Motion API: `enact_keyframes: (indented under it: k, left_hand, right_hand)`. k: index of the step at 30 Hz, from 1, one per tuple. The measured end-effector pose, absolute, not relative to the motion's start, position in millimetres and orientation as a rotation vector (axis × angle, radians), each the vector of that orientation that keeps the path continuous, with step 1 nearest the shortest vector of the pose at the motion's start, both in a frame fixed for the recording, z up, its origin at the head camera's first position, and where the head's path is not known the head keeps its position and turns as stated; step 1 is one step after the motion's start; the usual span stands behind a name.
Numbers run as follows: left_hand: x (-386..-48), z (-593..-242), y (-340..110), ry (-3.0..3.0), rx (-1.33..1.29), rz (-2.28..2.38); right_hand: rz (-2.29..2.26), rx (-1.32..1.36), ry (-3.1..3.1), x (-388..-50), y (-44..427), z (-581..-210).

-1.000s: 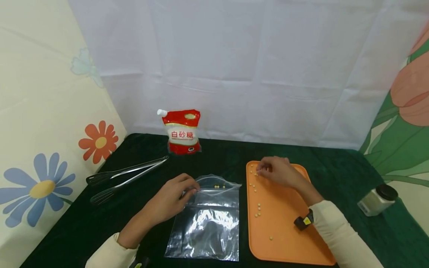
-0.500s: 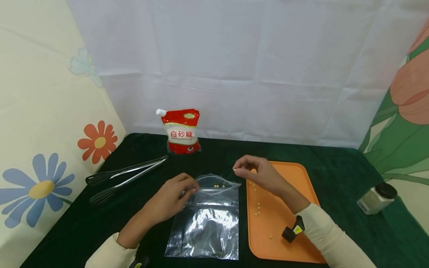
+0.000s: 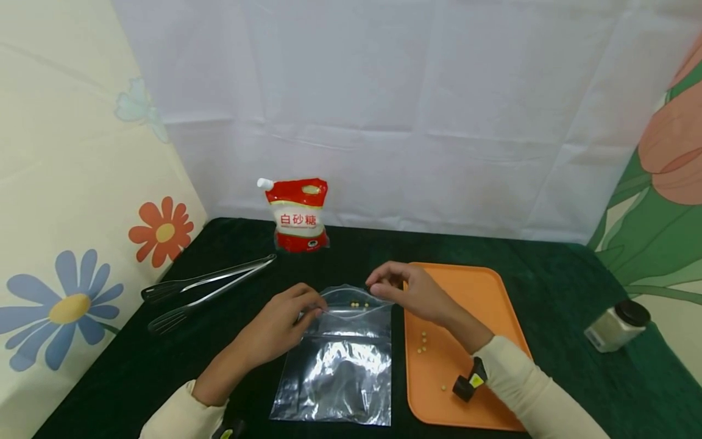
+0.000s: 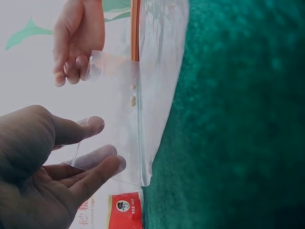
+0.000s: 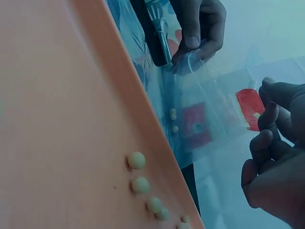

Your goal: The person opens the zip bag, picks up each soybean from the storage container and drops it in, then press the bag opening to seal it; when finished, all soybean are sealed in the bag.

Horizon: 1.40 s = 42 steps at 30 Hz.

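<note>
Orange rectangular tray (image 3: 446, 360) is lying toward the dark-green cloth-covered table's (image 3: 526, 268) right edge, just beside a clear plastic zip bag (image 3: 340, 366). Left hand (image 3: 276, 329) is pinching the bag mouth's left side; right hand (image 3: 417, 292) is hovering, fingers bent, at its right corner, can't tell if holding anything. Small pale-yellow balls (image 5: 140, 185) are sitting along the tray's left edge and inside the bag's mouth.

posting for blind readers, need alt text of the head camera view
A person's left hand pinches one top corner of a clear zip bag with small yellowish balls near its opening; the right hand is by the other corner. An orange tray holds more balls; tongs lie at left, a red pouch behind, a jar at right.
</note>
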<state>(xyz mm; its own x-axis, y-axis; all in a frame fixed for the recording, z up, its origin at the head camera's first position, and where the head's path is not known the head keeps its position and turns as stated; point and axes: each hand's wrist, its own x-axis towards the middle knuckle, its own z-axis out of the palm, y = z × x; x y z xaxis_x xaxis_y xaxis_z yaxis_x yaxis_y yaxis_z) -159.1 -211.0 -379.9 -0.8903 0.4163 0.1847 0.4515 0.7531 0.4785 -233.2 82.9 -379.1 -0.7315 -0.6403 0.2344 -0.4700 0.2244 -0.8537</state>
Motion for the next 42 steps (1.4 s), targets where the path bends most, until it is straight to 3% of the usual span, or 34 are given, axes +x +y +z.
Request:
enact_keyframes:
  k: [7,12,19,32,42]
  left_hand:
    - [-159.2,-380.0,-211.2,-2.867,-0.740,-0.810]
    - [-159.1,-380.3,-212.0,-2.866,-0.749,-0.816]
    - [-159.6,-379.9,-212.1,-2.874,-0.753,-0.815]
    - [-158.3,-381.2,-211.7,-2.883,-0.740,-0.825]
    - [-158.8,-380.2,-211.8,-2.885,-0.727,-0.815]
  right_hand:
    - [-1.482,-1.109,2.587,-238.8,97.1,-374.4]
    - [-1.015,-1.200,2.896,-244.6,115.6,-371.0]
    - [-0.627,-1.174,2.857,-248.8,138.7,-369.6]
    - [-0.515,-1.025,2.912,-252.1,135.4,-393.0]
    - [-0.590,-1.109,2.914,-254.2,135.7,-390.6]
